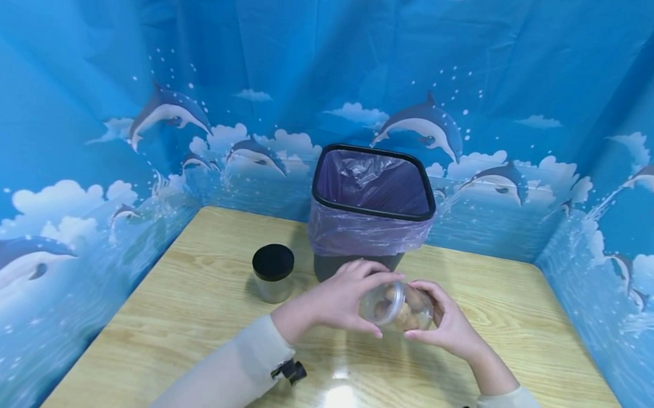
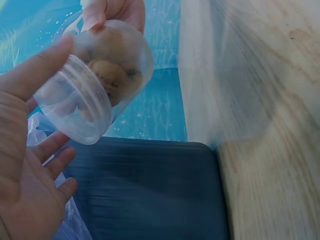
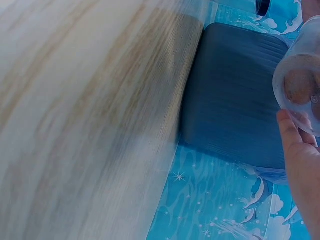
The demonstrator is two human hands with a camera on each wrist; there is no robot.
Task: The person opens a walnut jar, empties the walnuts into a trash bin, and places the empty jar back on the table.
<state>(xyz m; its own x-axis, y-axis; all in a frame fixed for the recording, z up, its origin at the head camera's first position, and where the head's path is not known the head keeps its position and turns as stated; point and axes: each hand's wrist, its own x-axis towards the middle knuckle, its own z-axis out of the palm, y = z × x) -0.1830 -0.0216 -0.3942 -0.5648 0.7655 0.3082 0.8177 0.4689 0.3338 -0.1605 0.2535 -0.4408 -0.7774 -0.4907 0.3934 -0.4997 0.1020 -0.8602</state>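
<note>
A clear plastic jar (image 1: 412, 310) with several brown lumpy pieces (image 2: 107, 75) inside lies tilted on its side between both hands, above the table in front of the bin. My left hand (image 1: 350, 294) grips its ridged, see-through rim end (image 2: 90, 102), thumb on one side and fingers on the other. At the base end, my right hand (image 1: 445, 324) holds the jar with thumb and fingers around it. The right wrist view shows the round jar bottom (image 3: 299, 85) with right fingertips against it; part of that hand is cut off there.
Behind the hands stands a dark bin (image 1: 329, 264) with a black rim and a purple plastic liner (image 1: 370, 231). A second clear jar with a black lid (image 1: 273, 261) stands upright left of it on the wood-grain table (image 1: 206, 284). A blue dolphin-print curtain (image 1: 312, 61) encloses the back and sides.
</note>
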